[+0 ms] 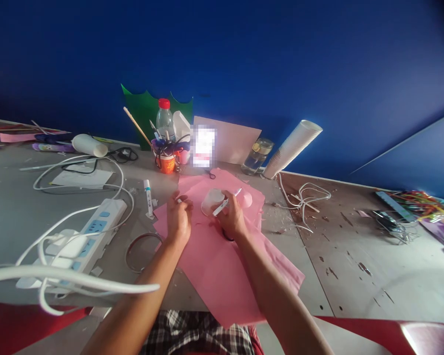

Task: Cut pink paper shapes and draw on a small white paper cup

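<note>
My right hand (233,214) is closed around a white marker (221,207), which slants up to the right. Beside those fingers is a white paper cup (209,201) on the pink paper (210,266). My left hand (180,219) is held over the paper's left part, its fingers curled. A small white piece (179,200) shows at its fingertips, too small to name for certain. To the right of the cup is a rounded pink piece (245,199). Another white marker (148,198) lies on the table, left of my left hand.
A lit phone (203,145) stands at the back. Left of it are a bottle (165,121) and an orange cup (167,164). A jar (257,157) and stacked paper cups (292,149) stand right. A power strip (92,236) with white cables lies left, near a tape ring (128,254).
</note>
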`<state>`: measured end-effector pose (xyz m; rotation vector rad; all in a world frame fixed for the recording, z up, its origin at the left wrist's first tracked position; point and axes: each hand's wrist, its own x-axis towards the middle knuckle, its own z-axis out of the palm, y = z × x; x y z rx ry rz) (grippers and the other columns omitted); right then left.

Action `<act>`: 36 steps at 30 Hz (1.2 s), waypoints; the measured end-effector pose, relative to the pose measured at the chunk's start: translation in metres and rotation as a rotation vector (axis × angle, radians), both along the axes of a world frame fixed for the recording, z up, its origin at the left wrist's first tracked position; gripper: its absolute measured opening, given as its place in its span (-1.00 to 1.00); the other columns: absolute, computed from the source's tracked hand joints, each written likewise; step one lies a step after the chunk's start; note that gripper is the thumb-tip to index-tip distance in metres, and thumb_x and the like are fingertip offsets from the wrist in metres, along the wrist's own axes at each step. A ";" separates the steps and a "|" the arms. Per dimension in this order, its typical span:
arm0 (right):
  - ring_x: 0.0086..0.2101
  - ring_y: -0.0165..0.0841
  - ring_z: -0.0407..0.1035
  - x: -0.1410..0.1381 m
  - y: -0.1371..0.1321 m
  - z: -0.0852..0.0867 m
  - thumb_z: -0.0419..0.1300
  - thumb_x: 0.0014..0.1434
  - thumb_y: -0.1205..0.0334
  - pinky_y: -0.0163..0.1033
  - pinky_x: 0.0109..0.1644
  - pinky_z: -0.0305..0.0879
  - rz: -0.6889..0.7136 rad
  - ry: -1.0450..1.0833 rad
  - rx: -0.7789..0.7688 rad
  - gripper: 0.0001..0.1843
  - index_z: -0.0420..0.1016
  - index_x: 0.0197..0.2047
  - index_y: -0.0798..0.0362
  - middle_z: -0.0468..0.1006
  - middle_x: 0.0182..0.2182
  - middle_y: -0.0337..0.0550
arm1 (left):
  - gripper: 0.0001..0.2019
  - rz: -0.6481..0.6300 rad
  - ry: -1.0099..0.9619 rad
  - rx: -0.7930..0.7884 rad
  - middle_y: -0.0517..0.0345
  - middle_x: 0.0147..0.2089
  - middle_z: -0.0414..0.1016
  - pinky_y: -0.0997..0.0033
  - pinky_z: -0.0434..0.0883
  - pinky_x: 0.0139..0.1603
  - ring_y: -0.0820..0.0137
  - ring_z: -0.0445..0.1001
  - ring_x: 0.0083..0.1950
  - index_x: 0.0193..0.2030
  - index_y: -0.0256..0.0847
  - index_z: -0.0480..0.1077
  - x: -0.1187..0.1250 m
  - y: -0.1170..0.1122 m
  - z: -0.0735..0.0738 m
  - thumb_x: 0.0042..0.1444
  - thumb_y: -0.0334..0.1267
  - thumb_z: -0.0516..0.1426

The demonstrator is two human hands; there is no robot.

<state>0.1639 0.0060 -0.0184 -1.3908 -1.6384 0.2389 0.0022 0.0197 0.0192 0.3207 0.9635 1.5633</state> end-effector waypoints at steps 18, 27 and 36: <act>-0.56 -0.33 0.36 -0.030 -0.059 0.057 -0.14 0.43 -0.21 -0.12 -0.28 0.42 0.552 0.324 0.172 -0.47 0.44 0.05 -0.03 0.44 -0.60 -0.30 | -0.88 -0.280 -0.390 0.006 0.17 -0.35 0.50 0.54 0.39 -0.34 0.55 0.42 -0.41 -0.29 -0.23 0.40 -0.007 0.000 0.008 0.11 -0.52 0.13; -0.46 -0.31 0.35 -0.039 -0.052 0.046 -0.03 0.35 0.32 -0.17 -0.27 0.39 0.419 0.017 0.309 -0.65 0.48 0.09 -0.03 0.44 -0.47 -0.19 | -0.96 -0.367 -0.271 0.067 0.03 0.02 0.57 0.43 0.40 -0.25 0.46 0.49 -0.25 -0.27 -0.18 0.38 -0.008 -0.006 0.009 0.17 -0.34 0.19; -0.46 -0.33 0.34 -0.039 -0.049 0.044 -0.01 0.34 0.35 -0.18 -0.25 0.39 0.418 -0.018 0.323 -0.61 0.45 0.15 -0.05 0.43 -0.47 -0.23 | -0.90 -0.447 -0.253 0.145 0.02 0.03 0.57 0.44 0.43 -0.24 0.45 0.51 -0.23 -0.24 -0.17 0.41 -0.009 -0.011 0.007 0.17 -0.25 0.24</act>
